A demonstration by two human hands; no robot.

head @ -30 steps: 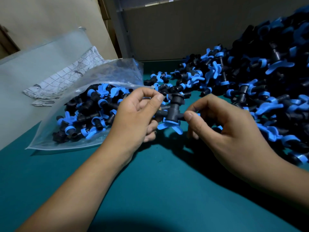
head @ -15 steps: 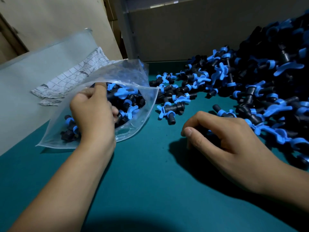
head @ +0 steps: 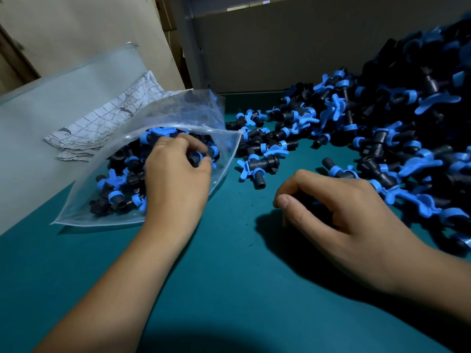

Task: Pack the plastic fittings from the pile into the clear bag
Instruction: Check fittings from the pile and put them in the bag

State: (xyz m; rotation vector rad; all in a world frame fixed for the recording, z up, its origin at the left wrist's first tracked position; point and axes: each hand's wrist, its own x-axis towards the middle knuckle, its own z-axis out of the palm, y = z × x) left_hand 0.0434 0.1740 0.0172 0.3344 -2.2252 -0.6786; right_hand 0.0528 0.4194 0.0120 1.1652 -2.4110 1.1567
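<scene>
The left hand (head: 178,174) sits at the mouth of the clear bag (head: 204,115) in the left middle of the frame, its fingers curled round a black and blue fitting (head: 197,157) just inside the opening. The bag lies on its side on the green table (head: 229,289), mouth facing right toward the pile, and already holds a good heap of fittings. This looks like the drop-off step: a fitting is at the bag, gripped and not yet let go.

The right hand (head: 339,207) rests on the table at the lower right, at the near edge of the pile (head: 382,128). Its fingers are curled under and the thumb is tucked against them; the space beneath is in shadow, so I cannot tell whether it holds a fitting or nothing at all.

The pile fills the upper right of the frame and spills toward the middle, where a few loose fittings (head: 257,166) lie between the bag's mouth and the right hand. Much remains outside the bag, so the task seems far from finished.

The next move probably calls for the left hand to release its fitting well inside the bag, so it does not roll back out of the sideways opening. The loose ones near the mouth are the shortest reach.
</scene>
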